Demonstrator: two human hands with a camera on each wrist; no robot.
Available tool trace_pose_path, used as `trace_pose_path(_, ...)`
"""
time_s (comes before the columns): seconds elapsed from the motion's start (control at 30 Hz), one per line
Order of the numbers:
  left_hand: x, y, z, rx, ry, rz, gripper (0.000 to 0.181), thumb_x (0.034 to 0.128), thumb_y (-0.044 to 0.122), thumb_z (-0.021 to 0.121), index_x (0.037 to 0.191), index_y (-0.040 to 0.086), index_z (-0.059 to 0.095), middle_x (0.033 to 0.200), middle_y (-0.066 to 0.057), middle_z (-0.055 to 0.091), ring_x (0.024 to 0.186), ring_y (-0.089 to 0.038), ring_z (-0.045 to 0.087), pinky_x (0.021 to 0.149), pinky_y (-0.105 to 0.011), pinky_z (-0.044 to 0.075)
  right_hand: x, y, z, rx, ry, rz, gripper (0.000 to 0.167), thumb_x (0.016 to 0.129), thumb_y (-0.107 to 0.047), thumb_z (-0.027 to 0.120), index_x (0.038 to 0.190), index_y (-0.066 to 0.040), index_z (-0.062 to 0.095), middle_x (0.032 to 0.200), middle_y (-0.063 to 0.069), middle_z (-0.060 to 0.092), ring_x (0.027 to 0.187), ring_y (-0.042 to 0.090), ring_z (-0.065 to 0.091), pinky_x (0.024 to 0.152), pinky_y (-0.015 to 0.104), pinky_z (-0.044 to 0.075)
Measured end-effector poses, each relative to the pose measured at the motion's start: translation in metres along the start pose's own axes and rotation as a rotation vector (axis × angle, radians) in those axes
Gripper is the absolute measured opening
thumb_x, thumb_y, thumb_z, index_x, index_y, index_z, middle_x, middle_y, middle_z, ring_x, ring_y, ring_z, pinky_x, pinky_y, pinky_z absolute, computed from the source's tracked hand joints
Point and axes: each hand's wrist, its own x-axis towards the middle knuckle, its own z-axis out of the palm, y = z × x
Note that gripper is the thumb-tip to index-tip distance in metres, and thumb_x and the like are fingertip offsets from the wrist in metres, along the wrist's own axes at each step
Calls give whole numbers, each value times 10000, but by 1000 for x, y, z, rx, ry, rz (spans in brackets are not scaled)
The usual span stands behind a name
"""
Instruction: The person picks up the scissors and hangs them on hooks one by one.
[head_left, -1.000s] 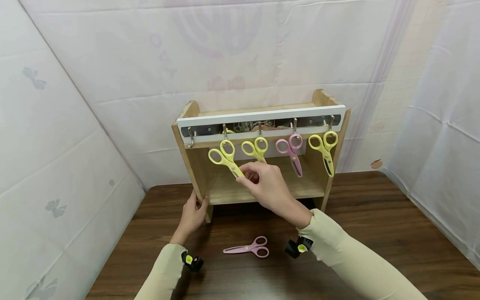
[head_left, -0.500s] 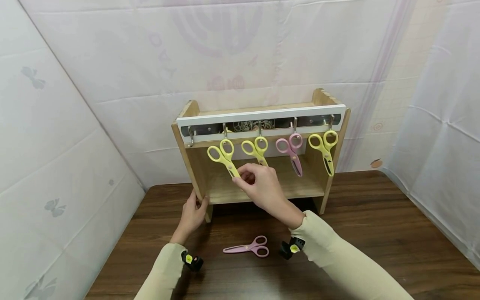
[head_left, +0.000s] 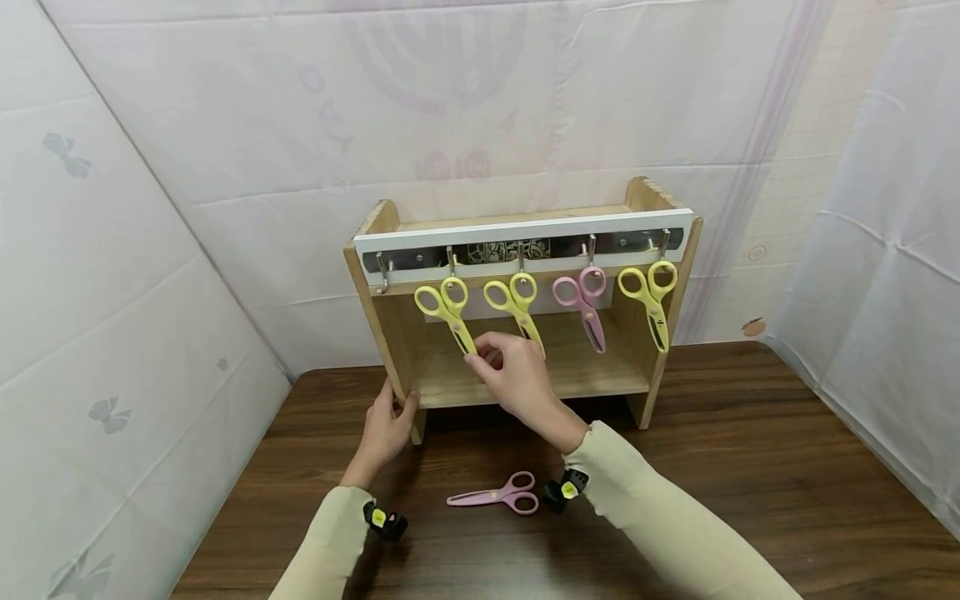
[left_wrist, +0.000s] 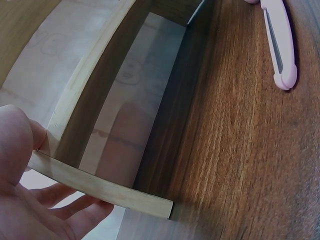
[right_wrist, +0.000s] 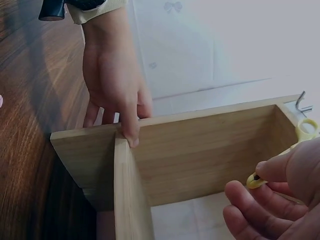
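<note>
Worktop (head_left: 712, 475): dark, grained wood; pink scissors (head_left: 493, 497) lie flat on it, before the shelf (head_left: 442, 379);
Leftmost yellow scissors (head_left: 453, 318): up and left of the right hand (head_left: 519, 379), the nearer one; long axis slants down rightward from the second hook (head_left: 451, 261);
Right hand: pinches their blade end;
Left hand (head_left: 386, 429): grips the shelf's lower left side;
Textures: smooth, rounded, plastic-looking loops; pale wood; slim, shiny hooks

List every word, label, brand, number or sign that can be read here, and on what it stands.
None can be read with certainty.
Left yellow sticker on the black left-wrist camera: marking too small to read.
Right yellow sticker on the black right-wrist camera: also too small.
White printed cloth backdrop: faint purple letter-like marks, too pale to read.
Yellow scissors pinched in the right hand: no lettering visible.
</note>
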Motion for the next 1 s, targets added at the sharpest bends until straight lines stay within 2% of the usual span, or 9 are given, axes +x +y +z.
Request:
trace_pose_path(0.27,-2,1,0,-18,-13,10,488,1094,159,483,1539,-6,366,1383,-349,528,1227,-510,579,863,-575,586,1,4,10,13,28,-19,50,913,-89,785,930,-51,758,785,15,735,582,51,654,545,229,540)
trace_pose_path(0.43,-2,1,0,-23,-8,5,489,1091,162,492,1537,1,373,1382,-342,532,1225,-501,584,858,-574,588,1,3,11,8,31,-13,54,915,-105,785,929,-62,755,785,16,733,589,70,663,535,227,535)
trace_pose_path(0.7,-2,2,0,-11,-13,2,494,1093,166,493,1543,7,365,1392,-341,525,1240,-504,573,873,-580,581,0,1,9,-31,37,-9,58,917,-124,785,925,-72,761,808,10,737,633,94,672,589,249,552)
trace_pose_path(1.0,-2,2,0,-17,-20,-6,502,1095,175,491,1554,21,358,1404,-333,520,1248,-495,570,884,-578,578,-1,1,8,-17,25,0,72,913,-115,786,948,-59,758,825,30,735,652,164,693,596,261,562)
